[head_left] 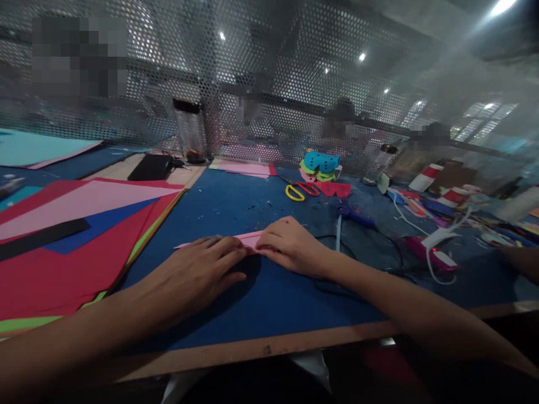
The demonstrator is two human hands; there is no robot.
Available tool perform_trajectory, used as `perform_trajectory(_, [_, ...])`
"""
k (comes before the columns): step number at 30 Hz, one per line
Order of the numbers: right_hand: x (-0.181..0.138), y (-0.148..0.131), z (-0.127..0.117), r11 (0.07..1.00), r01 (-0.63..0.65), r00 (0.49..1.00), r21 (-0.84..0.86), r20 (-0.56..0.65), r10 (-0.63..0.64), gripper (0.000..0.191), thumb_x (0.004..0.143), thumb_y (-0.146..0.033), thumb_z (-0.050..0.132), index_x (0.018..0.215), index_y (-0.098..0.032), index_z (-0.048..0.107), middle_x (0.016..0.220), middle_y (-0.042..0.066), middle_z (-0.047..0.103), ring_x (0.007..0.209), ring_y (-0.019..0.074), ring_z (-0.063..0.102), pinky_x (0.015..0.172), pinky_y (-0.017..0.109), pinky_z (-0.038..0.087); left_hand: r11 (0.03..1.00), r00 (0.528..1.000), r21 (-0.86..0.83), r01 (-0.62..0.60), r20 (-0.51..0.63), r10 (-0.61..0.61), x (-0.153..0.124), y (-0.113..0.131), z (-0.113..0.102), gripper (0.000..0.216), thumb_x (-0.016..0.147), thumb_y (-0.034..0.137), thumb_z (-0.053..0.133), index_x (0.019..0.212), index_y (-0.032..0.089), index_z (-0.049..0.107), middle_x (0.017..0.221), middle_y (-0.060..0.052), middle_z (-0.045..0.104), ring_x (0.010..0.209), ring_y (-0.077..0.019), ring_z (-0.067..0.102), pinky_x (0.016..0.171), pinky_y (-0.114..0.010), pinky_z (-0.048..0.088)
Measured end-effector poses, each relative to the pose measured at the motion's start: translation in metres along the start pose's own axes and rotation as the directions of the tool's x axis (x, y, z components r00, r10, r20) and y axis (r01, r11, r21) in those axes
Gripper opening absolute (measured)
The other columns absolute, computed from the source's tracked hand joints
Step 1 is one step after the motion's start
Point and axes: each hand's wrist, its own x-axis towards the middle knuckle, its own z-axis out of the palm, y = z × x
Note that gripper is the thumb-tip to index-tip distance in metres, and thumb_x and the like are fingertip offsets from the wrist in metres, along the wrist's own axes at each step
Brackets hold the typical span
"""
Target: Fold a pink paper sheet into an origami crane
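A narrow piece of pink paper [251, 239], apparently folded, lies on the blue tabletop [269, 306] in front of me. My left hand [206, 266] is over its left part, fingertips pressed down along the near edge and thumb held a little apart. My right hand [290, 246] has its fingers closed on the right part, with fingers and thumb at the near edge. Both hands almost meet at the middle of the paper. Much of the strip is hidden under the fingers.
Large sheets of coloured paper [99, 264] are stacked at left, near a black phone [150, 167] and a bottle [190, 132]. Behind my hands lie scissors [295, 193] and paper cut-outs [322, 161]. A blue glue gun [356, 216] and a power strip [433, 253] with cables are at right.
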Motion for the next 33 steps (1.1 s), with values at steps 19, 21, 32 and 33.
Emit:
perform_trajectory(19, [-0.0001, 0.0024, 0.0039, 0.999, -0.003, 1.0, -0.033, 0.004, 0.003, 0.023, 0.107, -0.03, 0.049, 0.11, -0.018, 0.068, 0.112, 0.008, 0.074, 0.108, 0.0192, 0.064, 0.097, 0.037, 0.036, 1.0, 1.0, 0.029, -0.011, -0.025, 0.012, -0.0035, 0.0029, 0.0039, 0.034, 0.107, 0.039, 0.045, 0.13, 0.022, 0.064, 0.131, -0.011, 0.066, 0.11, -0.0272, 0.066, 0.091, -0.042, 0.053])
perform_trajectory(21, [-0.0001, 0.0025, 0.004, 0.999, 0.002, 1.0, -0.035, 0.008, -0.002, 0.024, 0.108, -0.03, 0.047, 0.11, -0.017, 0.068, 0.112, 0.008, 0.074, 0.107, 0.0192, 0.064, 0.096, 0.037, 0.036, 1.0, 1.0, -0.005, -0.007, -0.029, 0.007, -0.0036, 0.0029, 0.0051, 0.033, 0.107, 0.038, 0.045, 0.127, 0.022, 0.066, 0.131, -0.011, 0.067, 0.114, -0.0278, 0.064, 0.094, -0.043, 0.052])
perform_trajectory(32, [-0.0004, 0.0043, 0.0053, 1.0, 0.0, 1.0, -0.016, 0.012, 0.0, 0.024, 0.108, -0.03, 0.048, 0.11, -0.017, 0.068, 0.113, 0.009, 0.074, 0.11, 0.0195, 0.063, 0.095, 0.037, 0.036, 1.0, 1.0, -0.004, -0.013, 0.009, 0.013, -0.0011, 0.0042, 0.0012, 0.032, 0.108, 0.035, 0.044, 0.127, 0.023, 0.067, 0.132, -0.009, 0.068, 0.117, -0.0278, 0.063, 0.099, -0.044, 0.047])
perform_trajectory(33, [-0.0004, 0.0042, 0.0053, 1.0, 0.0, 1.0, -0.016, 0.008, 0.0, 0.024, 0.108, -0.03, 0.048, 0.11, -0.017, 0.068, 0.113, 0.009, 0.074, 0.109, 0.0195, 0.063, 0.095, 0.037, 0.036, 1.0, 1.0, -0.006, -0.013, 0.01, 0.013, -0.0012, 0.0041, 0.0013, 0.033, 0.108, 0.036, 0.043, 0.127, 0.023, 0.066, 0.132, -0.009, 0.068, 0.118, -0.028, 0.063, 0.099, -0.044, 0.047])
